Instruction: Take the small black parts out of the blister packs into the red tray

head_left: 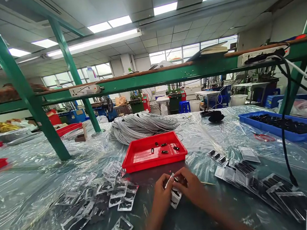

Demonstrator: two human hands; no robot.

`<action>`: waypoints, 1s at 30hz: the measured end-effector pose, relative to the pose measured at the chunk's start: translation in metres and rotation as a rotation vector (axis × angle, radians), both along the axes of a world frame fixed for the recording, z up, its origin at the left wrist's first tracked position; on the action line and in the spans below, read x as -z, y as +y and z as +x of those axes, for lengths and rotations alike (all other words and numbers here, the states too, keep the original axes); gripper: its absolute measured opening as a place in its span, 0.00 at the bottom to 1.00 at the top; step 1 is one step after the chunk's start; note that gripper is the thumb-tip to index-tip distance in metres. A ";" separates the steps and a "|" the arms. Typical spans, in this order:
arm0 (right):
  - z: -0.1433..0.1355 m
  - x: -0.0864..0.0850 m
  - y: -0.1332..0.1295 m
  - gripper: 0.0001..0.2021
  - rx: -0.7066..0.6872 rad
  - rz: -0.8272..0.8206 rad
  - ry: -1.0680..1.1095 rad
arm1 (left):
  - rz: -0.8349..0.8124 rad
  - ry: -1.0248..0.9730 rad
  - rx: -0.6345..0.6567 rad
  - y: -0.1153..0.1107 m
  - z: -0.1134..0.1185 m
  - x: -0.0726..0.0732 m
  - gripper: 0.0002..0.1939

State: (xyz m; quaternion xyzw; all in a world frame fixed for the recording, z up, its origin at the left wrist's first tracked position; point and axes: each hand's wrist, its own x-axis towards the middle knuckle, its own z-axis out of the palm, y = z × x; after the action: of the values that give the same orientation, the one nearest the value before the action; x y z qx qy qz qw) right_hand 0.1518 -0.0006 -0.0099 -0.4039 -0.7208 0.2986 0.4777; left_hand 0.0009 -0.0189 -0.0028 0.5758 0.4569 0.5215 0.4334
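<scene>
The person at the worktop (196,220) has both hands drawn together just in front of the shallow red tray (130,164), working on one small silvery packet (175,199). The left hand (162,189) pinches its upper part from one side, the fingers closed on it; the right hand (191,186) meets it from the other, thumb and fingers narrowed on the same end, while the packet's lower part slants down below them, clear of both. Exactly what lies between the fingertips is too hidden for me to tell. A thin pale stick (208,183) lies just beside the right hand. In the red tray, five small black parts lie scattered, and right behind it sits a big coil of grey cable (143,126). Over on the person's left, a loose heap of silvery-edged packets (89,198) spreads across the clear plastic sheeting (20,192); on the right, more flat packs with dark contents (251,178) overlap in a long row. Farther off on that side is a blue tray (264,123) full of black pieces, and a black cord (284,138) hangs down from the green rail (166,76) in front of it.
</scene>
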 end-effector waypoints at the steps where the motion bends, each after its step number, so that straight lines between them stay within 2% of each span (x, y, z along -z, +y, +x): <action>1: 0.002 0.000 0.001 0.08 -0.038 -0.020 -0.016 | 0.003 0.012 0.021 0.000 -0.001 0.000 0.20; 5: 0.014 -0.002 0.005 0.10 -0.181 -0.172 0.013 | 0.040 0.090 0.146 -0.002 -0.007 -0.003 0.19; 9: 0.023 -0.007 0.004 0.11 -0.242 -0.195 -0.021 | 0.064 0.138 0.268 -0.004 -0.010 -0.007 0.17; 13: 0.026 -0.009 0.003 0.09 -0.259 -0.182 -0.043 | 0.041 0.200 0.271 -0.003 -0.012 -0.009 0.18; 16: 0.027 -0.006 0.005 0.06 -0.219 -0.161 -0.085 | 0.007 0.187 0.263 -0.001 -0.012 -0.006 0.19; 21: 0.027 0.001 0.011 0.01 -0.103 -0.100 -0.118 | -0.025 0.183 0.208 0.003 -0.007 0.004 0.19; 27: 0.030 0.010 0.015 0.06 -0.062 -0.095 -0.058 | -0.003 0.276 -0.011 0.009 -0.010 0.008 0.17; 30: 0.029 0.007 0.019 0.09 -0.032 -0.104 -0.008 | -0.007 0.246 -0.098 0.011 -0.014 0.009 0.16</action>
State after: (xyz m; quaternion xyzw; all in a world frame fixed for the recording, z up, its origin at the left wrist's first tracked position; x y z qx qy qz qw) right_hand 0.1813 0.0184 -0.0166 -0.4176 -0.7127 0.3418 0.4482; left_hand -0.0132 -0.0076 -0.0115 0.6110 0.5360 0.4658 0.3499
